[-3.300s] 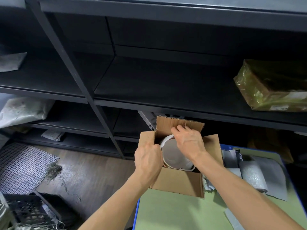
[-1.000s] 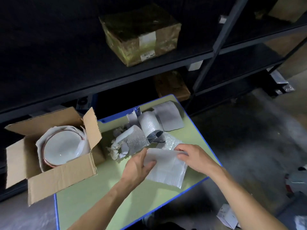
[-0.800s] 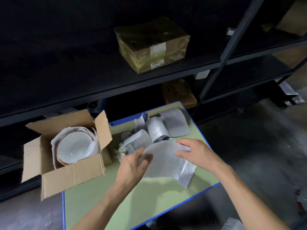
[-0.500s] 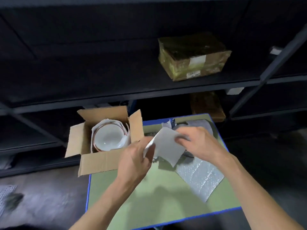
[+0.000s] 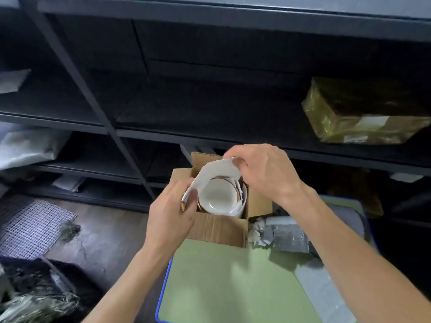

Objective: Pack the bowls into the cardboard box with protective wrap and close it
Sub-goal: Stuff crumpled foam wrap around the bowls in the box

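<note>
We look down at an open box [image 5: 217,229] standing at the 12 o'clock end of a green table [image 5: 221,280]; a stack of white bowls [image 5: 215,198] already sits inside it, with pale wrap lining the box wall at the stack's 3 o'clock; we cannot tell how many bowls are in the stack.

We judge the packing well along: the bowls are in and padded at the side; the step in hand looks to be covering them from above; the flaps [image 5: 201,159] stand open, so the closing is not yet done; we see no loose bowl on the table.

Both hands hold one white sheet [image 5: 217,170] stretched in an arc over the box, from 8 o'clock to 1 o'clock of the bowls; the left hand [image 5: 170,215] is at the box's 8 o'clock, back of the hand towards us, thumb and fingers pinching the sheet's lower end; the right hand [image 5: 263,169] hovers at the box's 1 o'clock, fingers curled down round the sheet's upper end; both forearms reach in from 6 o'clock.

Spare wrap [image 5: 286,236] lies crumpled just beside the box at its 4 o'clock; dark shelves rise behind.
</note>
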The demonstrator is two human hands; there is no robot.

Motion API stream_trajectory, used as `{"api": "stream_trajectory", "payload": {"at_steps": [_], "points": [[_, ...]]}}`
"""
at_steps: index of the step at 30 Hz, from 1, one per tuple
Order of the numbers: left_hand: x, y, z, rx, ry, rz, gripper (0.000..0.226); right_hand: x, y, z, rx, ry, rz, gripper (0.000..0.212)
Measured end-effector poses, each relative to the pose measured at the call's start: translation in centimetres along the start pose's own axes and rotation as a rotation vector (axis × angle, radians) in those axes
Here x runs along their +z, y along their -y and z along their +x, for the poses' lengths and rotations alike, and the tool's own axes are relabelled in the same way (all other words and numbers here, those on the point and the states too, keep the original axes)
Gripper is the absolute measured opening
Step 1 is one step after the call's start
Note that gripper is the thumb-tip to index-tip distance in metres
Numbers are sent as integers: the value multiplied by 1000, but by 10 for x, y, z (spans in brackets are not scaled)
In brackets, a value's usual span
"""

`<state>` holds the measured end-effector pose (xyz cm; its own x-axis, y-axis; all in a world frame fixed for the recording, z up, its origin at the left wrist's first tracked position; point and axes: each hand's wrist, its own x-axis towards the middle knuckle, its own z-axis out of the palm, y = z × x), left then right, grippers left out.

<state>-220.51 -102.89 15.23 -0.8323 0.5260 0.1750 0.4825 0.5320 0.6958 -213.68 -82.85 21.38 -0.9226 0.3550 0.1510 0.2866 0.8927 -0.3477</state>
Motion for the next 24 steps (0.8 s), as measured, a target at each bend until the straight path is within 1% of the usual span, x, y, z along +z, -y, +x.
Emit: {"api": "stream_trajectory", "payload": {"at_steps": [2,4,6,9,13,16,19,21,23,24], "points": [[-6,4,4,-71,44,-13,17,10,10,20,-51,-9,-48,29],[-9,8,7,-130,93,-5,29,20,17,37,-93,18,-83,32],[-10,10,8,-152,130,4,36,29,24,52,-123,59,-105,33],[-7,14,14,-177,161,3,35,43,27,68,-153,114,-133,34],[0,21,22,-169,194,61,32,58,22,79,-148,180,-153,37],[4,24,25,-125,205,111,30,67,16,82,-132,240,-94,36],[9,25,26,-107,195,110,29,76,11,86,-123,304,-47,41],[12,24,25,-137,202,80,35,80,10,90,-134,323,-54,44],[13,22,24,-149,215,60,45,81,11,94,-157,345,-105,45],[15,23,24,-159,222,50,46,81,12,95,-168,352,-140,46]]}}
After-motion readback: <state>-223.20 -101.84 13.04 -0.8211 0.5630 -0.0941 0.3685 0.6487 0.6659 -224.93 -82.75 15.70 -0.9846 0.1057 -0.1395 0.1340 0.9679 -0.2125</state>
